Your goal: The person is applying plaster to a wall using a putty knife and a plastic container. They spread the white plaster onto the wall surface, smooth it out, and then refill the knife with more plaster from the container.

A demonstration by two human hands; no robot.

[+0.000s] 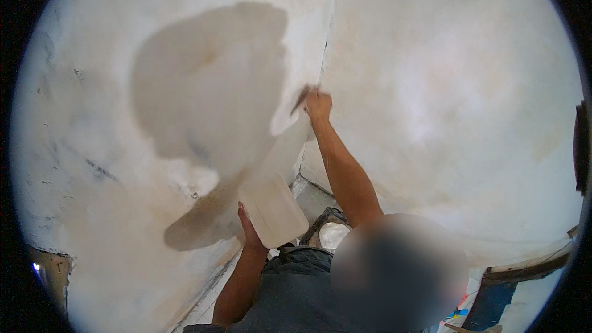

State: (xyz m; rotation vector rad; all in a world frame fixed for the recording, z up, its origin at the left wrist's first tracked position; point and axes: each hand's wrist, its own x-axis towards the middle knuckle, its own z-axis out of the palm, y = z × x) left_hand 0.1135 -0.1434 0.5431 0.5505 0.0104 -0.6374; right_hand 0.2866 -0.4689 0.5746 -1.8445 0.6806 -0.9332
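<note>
My right hand (pixel 319 106) is closed at the inner corner, gripping a thin, dark flat-bladed tool (pixel 300 100) like a scraper. Its blade slants down to the left, next to the left wall (pixel 86 123); motion blur hides its exact shape and whether it touches. Lower down, in front of my body, my left hand (pixel 251 227) is wrapped round the left side of a pale rectangular plastic tub (pixel 276 213) with rounded corners. The thumb points up along its edge, while the other fingers are out of sight. What the tub holds cannot be seen.
The right wall (pixel 444 105) meets the left one along a rough, cracked seam. Below, near the floor, is a dark-rimmed container (pixel 333 235) with something white in it. A dark blue panel (pixel 490 305) stands at the lower right. My shadow covers much of the left wall.
</note>
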